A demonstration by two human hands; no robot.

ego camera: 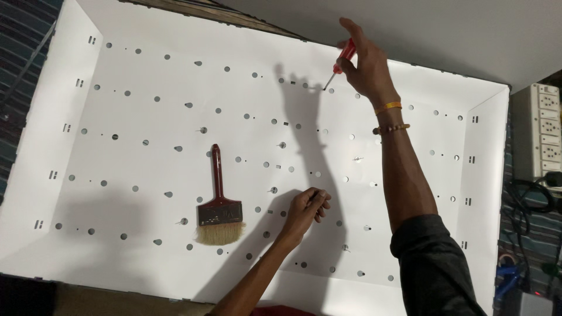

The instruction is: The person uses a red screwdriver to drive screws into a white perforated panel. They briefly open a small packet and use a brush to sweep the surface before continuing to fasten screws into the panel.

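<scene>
My right hand (pixel 366 67) reaches to the far side of a large white sheet (pixel 146 82) full of round holes. It grips a red-handled screwdriver (pixel 341 60), tip down on the sheet near the far edge. My left hand (pixel 307 208) rests on the sheet nearer to me, fingers curled together; whether something small is pinched in them I cannot tell. A paintbrush (pixel 219 202) with a dark red handle and pale bristles lies flat on the sheet, left of my left hand.
The sheet's sides (pixel 483 152) fold up like a shallow tray. A white power strip (pixel 541 129) with cables lies off the right edge. Small pins stick up from the sheet here and there. A grey surface lies beyond the far edge.
</scene>
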